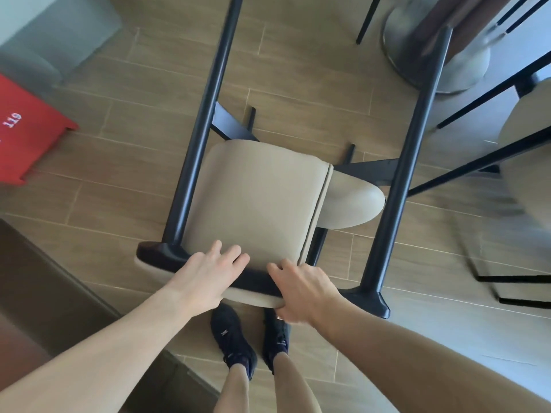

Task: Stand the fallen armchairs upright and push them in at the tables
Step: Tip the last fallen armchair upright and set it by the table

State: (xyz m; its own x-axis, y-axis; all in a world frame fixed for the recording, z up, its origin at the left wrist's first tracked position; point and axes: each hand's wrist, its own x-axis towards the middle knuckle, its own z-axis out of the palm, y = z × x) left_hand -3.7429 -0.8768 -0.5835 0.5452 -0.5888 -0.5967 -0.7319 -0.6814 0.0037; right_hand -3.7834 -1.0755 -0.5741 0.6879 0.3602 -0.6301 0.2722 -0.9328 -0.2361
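The armchair (256, 201) lies tipped at the centre of the view, its beige cushion facing up at the camera and two long dark legs (205, 114) running away toward 12 o'clock. Its dark frame edge sits at 6 o'clock, just above the person's shoes (235, 338).

The left hand (205, 275) rests over that frame edge with fingers fairly straight and spread, tips on the cushion. The right hand (301, 290) curls around the same edge just beside it, thumb under the beige rim, fingers over the top.

At 1 o'clock stands a table base (441, 61), a round metal foot with a brown column, close beside the chair's right leg. At 3 o'clock a second chair (524, 162) with a beige seat and thin dark legs crowds in, its legs crossing near the armchair's right leg. At 9 o'clock a red box (26, 135) lies on the wood-look tile floor (119, 174), well apart from the chair. A dark brown surface (38, 281) fills 8 o'clock.
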